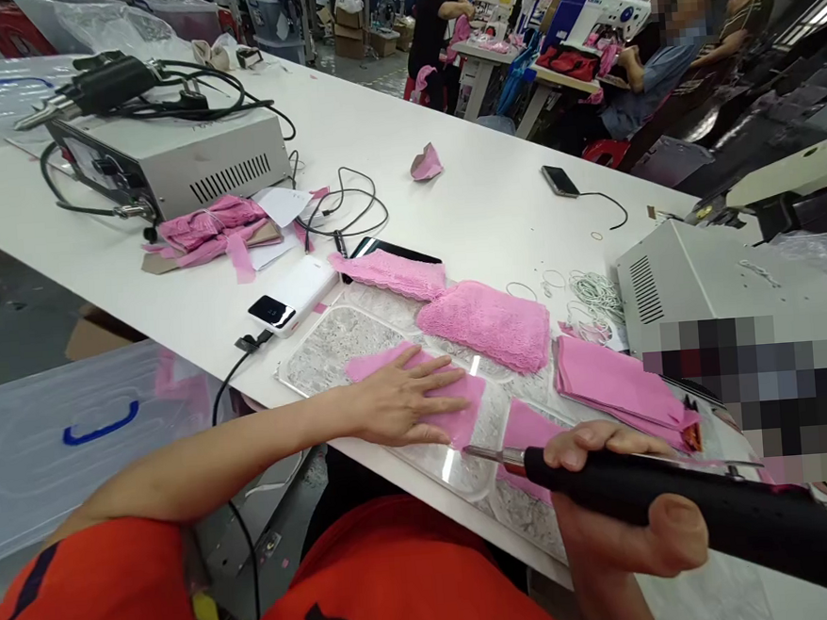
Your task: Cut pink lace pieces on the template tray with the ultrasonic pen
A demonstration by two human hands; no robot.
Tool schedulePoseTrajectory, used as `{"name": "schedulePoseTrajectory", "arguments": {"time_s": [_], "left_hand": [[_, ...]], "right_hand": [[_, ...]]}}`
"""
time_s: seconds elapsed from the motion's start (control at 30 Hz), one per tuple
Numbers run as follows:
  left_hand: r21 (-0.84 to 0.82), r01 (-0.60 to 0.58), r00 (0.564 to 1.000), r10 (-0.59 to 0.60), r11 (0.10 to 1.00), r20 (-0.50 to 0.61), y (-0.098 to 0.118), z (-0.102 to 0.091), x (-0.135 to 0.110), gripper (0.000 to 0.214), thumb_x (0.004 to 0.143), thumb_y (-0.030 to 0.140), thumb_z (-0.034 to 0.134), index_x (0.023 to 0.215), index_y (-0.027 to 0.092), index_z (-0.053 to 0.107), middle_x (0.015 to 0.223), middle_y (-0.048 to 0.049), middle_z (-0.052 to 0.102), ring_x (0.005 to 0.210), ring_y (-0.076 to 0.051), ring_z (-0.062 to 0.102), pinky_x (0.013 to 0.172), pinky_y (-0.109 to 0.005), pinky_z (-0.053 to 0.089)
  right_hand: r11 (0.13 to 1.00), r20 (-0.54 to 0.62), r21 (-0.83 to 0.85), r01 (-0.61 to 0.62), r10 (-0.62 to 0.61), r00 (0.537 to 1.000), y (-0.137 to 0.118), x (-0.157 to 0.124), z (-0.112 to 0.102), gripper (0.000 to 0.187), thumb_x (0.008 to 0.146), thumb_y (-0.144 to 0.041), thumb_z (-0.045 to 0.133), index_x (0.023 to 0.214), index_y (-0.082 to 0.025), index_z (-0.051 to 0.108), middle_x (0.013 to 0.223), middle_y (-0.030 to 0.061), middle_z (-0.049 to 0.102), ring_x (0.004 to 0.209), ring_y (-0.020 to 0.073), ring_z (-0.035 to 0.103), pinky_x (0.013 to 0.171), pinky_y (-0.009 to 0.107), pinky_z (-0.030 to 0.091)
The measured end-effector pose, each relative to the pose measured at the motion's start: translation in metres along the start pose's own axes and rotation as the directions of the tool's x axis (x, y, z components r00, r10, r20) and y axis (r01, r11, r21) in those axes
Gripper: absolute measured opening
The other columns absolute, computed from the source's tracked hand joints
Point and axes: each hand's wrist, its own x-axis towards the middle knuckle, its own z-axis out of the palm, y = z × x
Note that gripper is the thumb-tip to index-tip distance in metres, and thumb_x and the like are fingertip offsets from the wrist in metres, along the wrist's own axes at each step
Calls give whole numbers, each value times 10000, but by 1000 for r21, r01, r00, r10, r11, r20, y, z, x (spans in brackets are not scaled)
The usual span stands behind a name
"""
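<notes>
My left hand (402,400) lies flat with fingers spread on a pink fabric piece (463,412) that rests on a clear plastic sheet (331,349) over the white table. My right hand (608,514) is wrapped round a black hand tool (689,503) whose metal tip (487,453) points left at the edge of the pink piece, just off my left fingertips. A second pink piece (524,425) lies under the tool's tip. Two stacks of pink lace (489,325) sit just beyond.
A stack of pink fabric (613,386) lies to the right beside a grey machine box (709,289). A white power bank (292,300), cables, a phone (560,181) and another grey unit (169,157) are on the table. Other people sit at sewing stations behind.
</notes>
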Motion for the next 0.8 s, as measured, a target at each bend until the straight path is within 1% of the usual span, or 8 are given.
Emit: {"name": "schedulePoseTrajectory", "arguments": {"time_s": [0.1,0.17,0.23,0.33,0.47,0.6,0.73,0.8], "left_hand": [[-43,35,998,-37,998,-53,-9,-16,-12,468,982,454,422,1387,229,483,1541,-112,322,1450,-300,230,1159,-579,146],[-63,56,991,-63,996,-118,-17,-26,-27,392,993,384,413,1304,199,564,1504,-122,391,1439,-286,266,1158,-541,202],[-74,75,985,-85,994,-153,-25,-31,-42,339,995,305,401,1226,189,620,1448,-129,471,1417,-282,316,1142,-518,258],[-74,98,985,-107,992,-137,-34,-32,-61,319,978,213,400,1162,187,659,1394,-130,530,1390,-297,365,1119,-521,302],[-58,124,985,-130,991,-115,-41,-27,-72,332,947,135,416,1154,199,668,1397,-117,530,1383,-293,379,1123,-529,302],[-81,165,973,-176,983,-149,-45,-25,-78,306,961,159,424,1154,195,658,1402,-114,525,1388,-280,374,1131,-508,310],[-128,189,952,-214,974,-221,-44,-22,-89,233,911,275,583,1112,172,642,1387,-138,531,1375,-290,389,1127,-495,328],[-134,251,919,-279,959,-277,-43,-19,-95,241,863,318,653,1038,153,638,1368,-163,531,1371,-303,386,1116,-481,350]], "right_hand": [[1000,-56,-12,-3,2,998,0,1,1,310,680,-456,577,821,-189,644,725,-1,600,512,133,534,438,304,462],[1000,-91,-18,-1,0,996,1,3,3,303,649,-449,586,804,-194,637,718,-8,591,509,132,524,435,305,455],[1000,-115,-30,-6,2,993,3,4,7,274,624,-422,598,774,-194,624,695,-16,581,497,127,509,432,301,447],[999,-116,-46,5,-10,993,8,6,12,242,602,-375,584,749,-187,620,671,-8,585,484,132,503,427,299,436],[999,-100,-50,7,-12,995,12,8,12,239,549,-339,556,710,-180,632,634,3,560,497,144,502,408,288,410],[996,-131,-91,5,-17,991,11,8,11,216,515,-307,500,654,-190,616,600,4,528,516,156,495,392,280,387],[993,-143,-121,-9,-8,990,10,6,10,207,505,-286,467,644,-197,591,609,14,535,518,162,485,403,298,391],[992,-160,-126,-29,8,987,11,4,8,223,513,-280,460,665,-192,596,635,16,532,539,158,483,419,297,394]]}}
